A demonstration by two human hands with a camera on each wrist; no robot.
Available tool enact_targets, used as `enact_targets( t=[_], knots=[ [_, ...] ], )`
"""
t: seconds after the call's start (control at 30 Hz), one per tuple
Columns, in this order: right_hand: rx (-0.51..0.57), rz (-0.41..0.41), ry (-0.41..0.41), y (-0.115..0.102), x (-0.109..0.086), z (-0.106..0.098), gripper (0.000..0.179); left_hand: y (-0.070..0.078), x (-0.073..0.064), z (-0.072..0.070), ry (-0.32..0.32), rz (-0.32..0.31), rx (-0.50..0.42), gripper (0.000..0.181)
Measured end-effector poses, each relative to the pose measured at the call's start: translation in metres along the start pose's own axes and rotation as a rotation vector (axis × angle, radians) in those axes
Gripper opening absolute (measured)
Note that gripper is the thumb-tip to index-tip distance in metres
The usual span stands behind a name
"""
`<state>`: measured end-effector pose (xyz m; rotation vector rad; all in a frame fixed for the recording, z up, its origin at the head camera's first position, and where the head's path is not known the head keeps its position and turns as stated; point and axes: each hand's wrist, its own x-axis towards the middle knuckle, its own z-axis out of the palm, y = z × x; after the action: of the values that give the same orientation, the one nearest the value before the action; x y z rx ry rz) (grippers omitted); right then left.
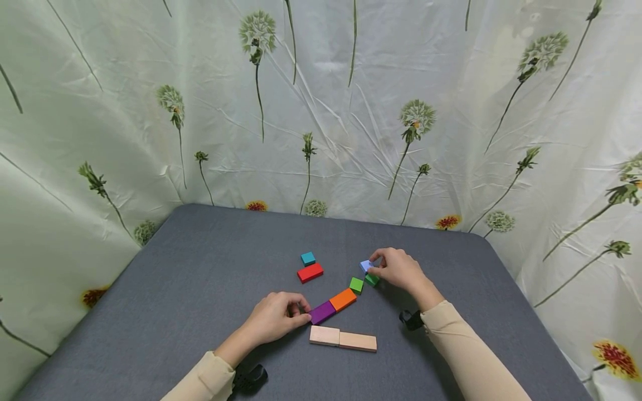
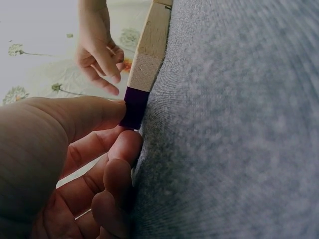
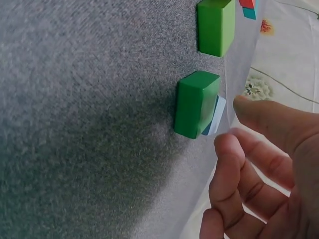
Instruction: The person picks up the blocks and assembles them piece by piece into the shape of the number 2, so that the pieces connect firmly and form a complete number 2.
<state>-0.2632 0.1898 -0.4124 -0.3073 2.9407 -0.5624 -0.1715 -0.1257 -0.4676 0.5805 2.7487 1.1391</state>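
Observation:
In the head view my left hand (image 1: 275,317) is at the left end of a purple block (image 1: 322,313). The left wrist view shows the thumb and a curled finger pinching that purple block (image 2: 134,107) at its near end. An orange block (image 1: 343,300) lies end to end with it. My right hand (image 1: 398,269) hovers around a light blue block (image 1: 366,266), thumb and index finger parted at its right side. A dark green block (image 3: 194,104) partly hides the light blue block (image 3: 215,115) in the right wrist view. A light green block (image 1: 356,285) sits between the dark green and orange ones.
Two plain wooden blocks (image 1: 343,338) lie end to end nearer the front. Farther back are a red block (image 1: 310,273) and a teal block (image 1: 308,258). The grey table (image 1: 241,239) meets a flower-printed curtain (image 1: 331,139) at the back.

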Motion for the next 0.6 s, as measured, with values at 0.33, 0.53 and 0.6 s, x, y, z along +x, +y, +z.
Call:
enact_targets(
  t=[0.33, 0.53, 0.6],
  knots=[
    [-0.018, 0.08, 0.01, -0.0013, 0.0045, 0.0054, 0.033, 0.0002, 0.0001, 0.0007, -0.001, 0.003, 0.004, 0.006],
    [-0.022, 0.101, 0.012, -0.0035, 0.0061, 0.0072, 0.034, 0.0007, -0.0003, 0.0007, 0.0, 0.003, 0.002, 0.006],
    [-0.024, 0.104, 0.016, -0.0043, 0.0067, 0.0077, 0.034, 0.0008, -0.0004, 0.0007, 0.001, 0.003, 0.003, 0.006]
  ],
)
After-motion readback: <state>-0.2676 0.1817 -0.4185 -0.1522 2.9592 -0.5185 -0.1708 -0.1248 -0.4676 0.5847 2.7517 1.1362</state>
